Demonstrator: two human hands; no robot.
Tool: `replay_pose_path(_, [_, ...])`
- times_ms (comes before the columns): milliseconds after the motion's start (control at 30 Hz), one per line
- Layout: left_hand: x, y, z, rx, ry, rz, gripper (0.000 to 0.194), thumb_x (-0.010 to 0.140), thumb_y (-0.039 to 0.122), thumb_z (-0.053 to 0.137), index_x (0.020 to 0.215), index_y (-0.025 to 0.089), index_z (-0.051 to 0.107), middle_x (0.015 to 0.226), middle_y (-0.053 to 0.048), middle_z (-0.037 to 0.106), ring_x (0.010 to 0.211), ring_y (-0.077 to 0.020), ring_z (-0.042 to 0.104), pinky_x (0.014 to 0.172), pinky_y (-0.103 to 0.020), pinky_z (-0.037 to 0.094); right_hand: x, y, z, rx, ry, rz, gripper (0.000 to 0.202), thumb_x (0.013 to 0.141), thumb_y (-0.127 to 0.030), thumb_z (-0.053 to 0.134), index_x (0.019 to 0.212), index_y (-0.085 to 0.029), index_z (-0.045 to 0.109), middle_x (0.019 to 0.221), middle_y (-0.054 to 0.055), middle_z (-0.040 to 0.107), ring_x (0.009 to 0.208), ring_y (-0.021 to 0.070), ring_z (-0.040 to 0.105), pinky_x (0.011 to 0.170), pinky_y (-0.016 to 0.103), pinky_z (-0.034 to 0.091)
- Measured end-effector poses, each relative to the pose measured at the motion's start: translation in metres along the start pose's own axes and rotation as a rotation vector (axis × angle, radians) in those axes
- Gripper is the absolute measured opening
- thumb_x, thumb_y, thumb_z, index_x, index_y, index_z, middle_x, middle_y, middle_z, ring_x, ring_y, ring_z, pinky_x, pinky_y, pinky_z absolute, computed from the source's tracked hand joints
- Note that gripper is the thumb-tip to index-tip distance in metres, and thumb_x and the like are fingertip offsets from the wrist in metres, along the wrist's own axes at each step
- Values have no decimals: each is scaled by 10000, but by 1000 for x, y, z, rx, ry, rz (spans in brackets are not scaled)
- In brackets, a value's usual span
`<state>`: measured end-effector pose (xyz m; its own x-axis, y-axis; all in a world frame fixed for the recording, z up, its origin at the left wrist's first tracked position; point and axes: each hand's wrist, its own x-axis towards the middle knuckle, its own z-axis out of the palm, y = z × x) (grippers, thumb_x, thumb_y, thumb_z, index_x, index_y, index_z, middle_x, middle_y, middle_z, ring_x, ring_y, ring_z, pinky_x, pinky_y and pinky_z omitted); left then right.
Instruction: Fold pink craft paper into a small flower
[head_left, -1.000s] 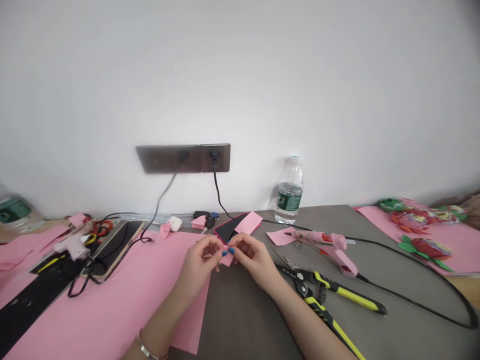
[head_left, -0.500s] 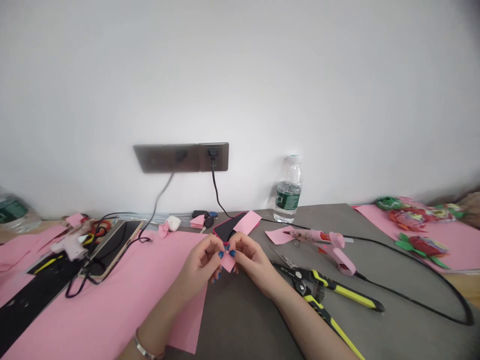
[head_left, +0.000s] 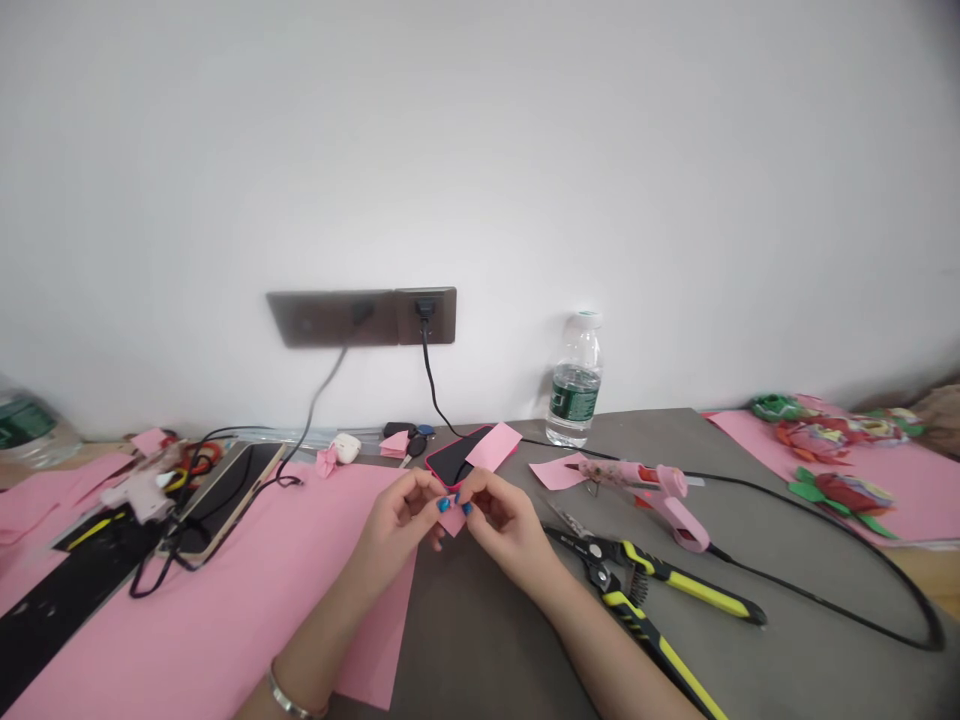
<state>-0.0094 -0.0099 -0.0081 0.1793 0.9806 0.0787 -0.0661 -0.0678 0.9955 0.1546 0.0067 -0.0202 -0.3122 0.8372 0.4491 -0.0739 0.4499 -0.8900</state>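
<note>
Between my two hands is a small piece of pink paper (head_left: 451, 521), pinched near its upper edge. My left hand (head_left: 409, 520) is closed, its thumb and fingertips pressing the paper from the left. From the other side my right hand (head_left: 504, 522) grips it, thumb and forefinger almost meeting the left ones. The fingers hide the upper part of the paper. Just beyond the hands lies a phone with a red edge (head_left: 452, 460), with a pink paper strip (head_left: 494, 446) resting across it. A large pink sheet (head_left: 300, 570) extends beneath my left forearm.
On the right are a pink glue gun (head_left: 679, 505) with its black cord, yellow-black pliers (head_left: 645, 575), and paper flowers (head_left: 844, 490). A water bottle (head_left: 575, 385) stands by the wall. Leftward lie another phone (head_left: 225, 500), cables and a white glue gun (head_left: 142, 492).
The thumbs have shifted slightly on the pink paper, and less of it shows below the fingers. Both hands stay in nearly the same place.
</note>
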Motion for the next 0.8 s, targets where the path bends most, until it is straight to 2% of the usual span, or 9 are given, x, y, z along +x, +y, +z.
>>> replay_pose_path(167, [1,-2,2,-26,31,-14,306,783,458,689,780,166,597,688,24,550,519,-83,524,467,-207,514,0,-5,0,-202,-5,-114,198,764,-40,499,767,-217,587,730,4,559,659,153,521,605,257,412])
replay_pose_path(233, [1,-2,2,-10,30,-31,311,790,461,680,770,161,600,682,23,548,518,-82,519,474,-207,511,0,-6,0,-199,-8,-110,172,782,-63,514,767,-215,593,731,8,565,667,157,527,614,263,422])
replay_pose_path(333, [-1,-2,1,33,49,-30,271,820,433,648,781,170,592,682,22,547,548,-94,531,472,-196,499,0,-3,2,-16,26,20,51,861,-209,548,882,-214,594,791,22,583,669,158,554,614,272,458])
replay_pose_path(400, [-3,0,1,83,71,-1,225,845,395,623,793,180,584,699,23,547,574,-101,543,483,-192,496,1,2,2,130,58,145,153,888,-349,559,958,-214,576,776,11,574,612,142,553,564,260,465])
replay_pose_path(500, [-5,1,2,194,71,61,178,875,351,582,809,186,595,760,9,569,656,-118,579,545,-203,512,4,9,1,186,24,269,287,838,-472,625,831,-186,597,709,-3,570,562,118,535,523,236,454])
replay_pose_path(600, [-5,1,3,231,82,54,175,869,352,588,822,185,612,806,-6,597,734,-143,609,600,-225,534,6,12,-1,188,25,297,342,772,-507,692,751,-174,619,674,-6,583,560,113,525,532,237,467])
replay_pose_path(800, [-2,-3,-2,186,155,71,124,816,307,652,818,183,656,831,-13,647,737,-146,613,684,-259,547,6,11,-3,204,51,324,321,709,-476,758,769,-174,667,718,8,630,623,138,579,598,267,487])
